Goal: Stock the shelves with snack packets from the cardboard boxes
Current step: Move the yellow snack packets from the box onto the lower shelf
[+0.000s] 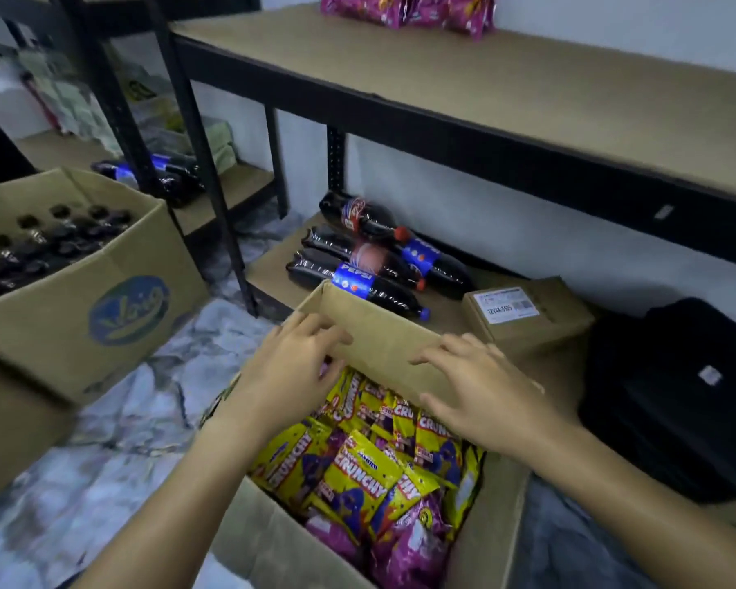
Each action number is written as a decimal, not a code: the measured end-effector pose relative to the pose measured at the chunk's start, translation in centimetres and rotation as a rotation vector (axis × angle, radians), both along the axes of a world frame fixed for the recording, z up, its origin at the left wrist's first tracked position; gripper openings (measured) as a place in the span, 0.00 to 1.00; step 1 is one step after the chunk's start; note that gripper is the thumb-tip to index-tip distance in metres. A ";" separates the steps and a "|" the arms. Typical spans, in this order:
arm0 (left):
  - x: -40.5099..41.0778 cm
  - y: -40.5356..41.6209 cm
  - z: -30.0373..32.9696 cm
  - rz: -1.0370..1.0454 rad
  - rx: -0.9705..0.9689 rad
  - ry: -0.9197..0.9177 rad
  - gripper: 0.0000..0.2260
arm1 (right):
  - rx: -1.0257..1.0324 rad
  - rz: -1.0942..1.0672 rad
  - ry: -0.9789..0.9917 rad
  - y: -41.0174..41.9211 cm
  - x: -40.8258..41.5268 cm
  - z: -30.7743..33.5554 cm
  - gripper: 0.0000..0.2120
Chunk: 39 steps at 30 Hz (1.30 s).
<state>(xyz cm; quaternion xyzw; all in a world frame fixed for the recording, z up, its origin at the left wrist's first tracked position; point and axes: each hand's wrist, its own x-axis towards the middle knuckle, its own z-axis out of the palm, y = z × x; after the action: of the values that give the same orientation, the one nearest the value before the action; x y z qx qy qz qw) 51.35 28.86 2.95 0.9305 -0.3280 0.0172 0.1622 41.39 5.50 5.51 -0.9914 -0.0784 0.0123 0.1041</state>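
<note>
An open cardboard box [268,542] on the floor in front of me holds several yellow Crunchy snack packets [358,474] and pink packets [404,550]. Its far flap [383,333] stands upright. My left hand [290,371] hovers over the box's left part, fingers spread, fingertips at the flap. My right hand [481,393] is flat with spread fingers against the flap's right part. Neither hand holds a packet. Pink snack packets [408,8] stand at the back of the upper shelf [506,99].
Cola bottles [370,257] lie on the low shelf behind the box, beside a small labelled carton [523,312]. A black bag [676,397] sits at right. A second box [81,291] with dark bottles stands at left. Black shelf posts [196,142] rise left of centre.
</note>
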 end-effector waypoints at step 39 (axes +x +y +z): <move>2.4 1.9 -13.1 0.234 0.518 0.618 0.16 | -0.207 -0.077 0.393 7.9 3.9 -18.5 0.11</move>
<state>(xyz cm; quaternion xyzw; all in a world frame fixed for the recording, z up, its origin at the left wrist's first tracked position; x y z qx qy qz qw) 53.79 30.78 -10.13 0.9329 -0.1493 -0.3277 0.0104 45.27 13.41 -12.97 -0.9776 -0.0170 0.2094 0.0156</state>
